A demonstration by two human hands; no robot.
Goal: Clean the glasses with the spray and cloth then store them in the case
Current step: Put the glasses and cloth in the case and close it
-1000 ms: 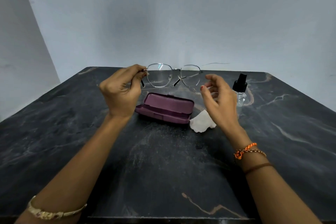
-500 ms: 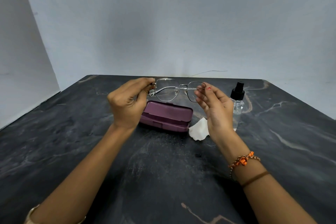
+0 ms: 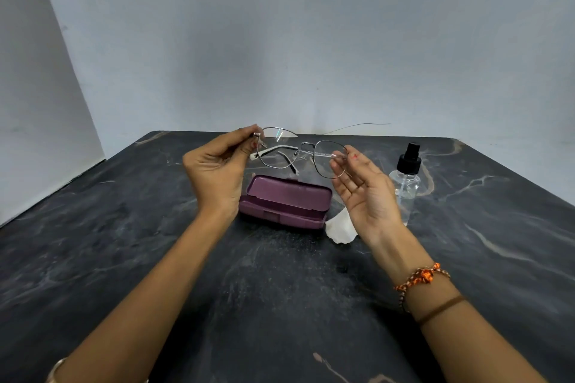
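Observation:
Thin metal-framed glasses (image 3: pixel 300 152) hang in the air above the open purple case (image 3: pixel 286 200). My left hand (image 3: pixel 217 168) pinches the left hinge of the frame. My right hand (image 3: pixel 362 193) has its palm up, with its fingertips touching the rim of the right lens. One temple arm is folded behind the lenses. A crumpled white cloth (image 3: pixel 340 228) lies on the table just right of the case, partly hidden by my right hand. A clear spray bottle (image 3: pixel 407 179) with a black nozzle stands to the right, behind that hand.
Everything sits on a dark marble table (image 3: pixel 280 305) against pale walls. A thin wire (image 3: pixel 357 126) lies along the table's far edge. Bracelets are on both wrists.
My right hand came up to the right lens and now touches its rim. The glasses shifted slightly lower and tilted, and one temple arm has folded in behind the lenses.

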